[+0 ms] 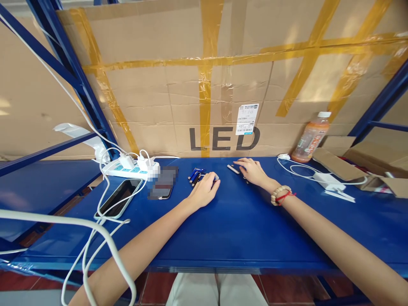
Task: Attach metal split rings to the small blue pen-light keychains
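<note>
My left hand [204, 191] has its fingers curled in, with something small and shiny at the fingertips that I cannot make out. Just beyond it lies a pile of small blue and black cylinders [195, 176] that look like batteries. My right hand [254, 171], wearing a beaded bracelet [281, 195] and a red string, is spread low over the blue tabletop [229, 233]. By its fingers is a short whitish stick-like piece [233, 169], and small dark pieces lie partly hidden beneath the hand.
On the left are a white power strip [130, 169], a phone [119, 199], a blurred dark device [163, 182] and looping white cables [108, 238]. To the right stand a drink bottle [310, 140], a white charger [330, 182] and an open carton [376, 165]. A large taped cardboard box [178, 97] backs the table.
</note>
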`<state>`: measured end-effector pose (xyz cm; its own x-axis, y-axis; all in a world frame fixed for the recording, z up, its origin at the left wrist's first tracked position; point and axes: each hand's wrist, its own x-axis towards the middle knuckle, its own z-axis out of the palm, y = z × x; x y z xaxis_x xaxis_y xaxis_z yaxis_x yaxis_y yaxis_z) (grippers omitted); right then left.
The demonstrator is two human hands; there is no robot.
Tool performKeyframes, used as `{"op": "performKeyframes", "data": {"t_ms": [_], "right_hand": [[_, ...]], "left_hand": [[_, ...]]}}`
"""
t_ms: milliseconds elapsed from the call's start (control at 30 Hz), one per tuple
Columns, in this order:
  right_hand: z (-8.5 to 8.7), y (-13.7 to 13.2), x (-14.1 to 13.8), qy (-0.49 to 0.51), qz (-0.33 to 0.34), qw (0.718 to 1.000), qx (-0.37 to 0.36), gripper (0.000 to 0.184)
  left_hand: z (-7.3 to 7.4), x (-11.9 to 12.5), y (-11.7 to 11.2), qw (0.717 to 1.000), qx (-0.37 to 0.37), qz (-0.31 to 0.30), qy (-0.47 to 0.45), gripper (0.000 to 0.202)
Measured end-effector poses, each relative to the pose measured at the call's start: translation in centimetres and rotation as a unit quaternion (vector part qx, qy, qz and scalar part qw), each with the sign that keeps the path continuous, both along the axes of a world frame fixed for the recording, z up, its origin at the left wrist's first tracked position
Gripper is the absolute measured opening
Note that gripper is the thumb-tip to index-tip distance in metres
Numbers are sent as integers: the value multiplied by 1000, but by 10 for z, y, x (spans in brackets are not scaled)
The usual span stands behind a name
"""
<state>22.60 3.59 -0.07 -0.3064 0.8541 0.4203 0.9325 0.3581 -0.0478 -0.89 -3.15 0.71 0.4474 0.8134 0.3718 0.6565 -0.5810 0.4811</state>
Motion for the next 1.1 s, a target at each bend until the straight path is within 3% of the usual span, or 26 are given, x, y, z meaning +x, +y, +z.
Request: {"op": "performKeyframes", "data": {"t_ms": [300,633,733,867,1100], "right_hand": [[13,18,-4,-85,38,996,-1,25],[24,-12,-13,-16,10,996,83,24],[29,-33,-26,129,96,975,153,21],[26,-61,-47,188,214,940,186,15],[15,-79,-60,209,235,924,218,13]], "left_hand": [[2,-1,0,1000,-9,-3,-9,14],[5,-1,-7,999,-37,-4,17,16],[3,-1,-4,999,-41,-18,26,16],[-3,1,-1,999,-28,-28,29,13],[-7,2,0,995,15,-70,70,14]]}}
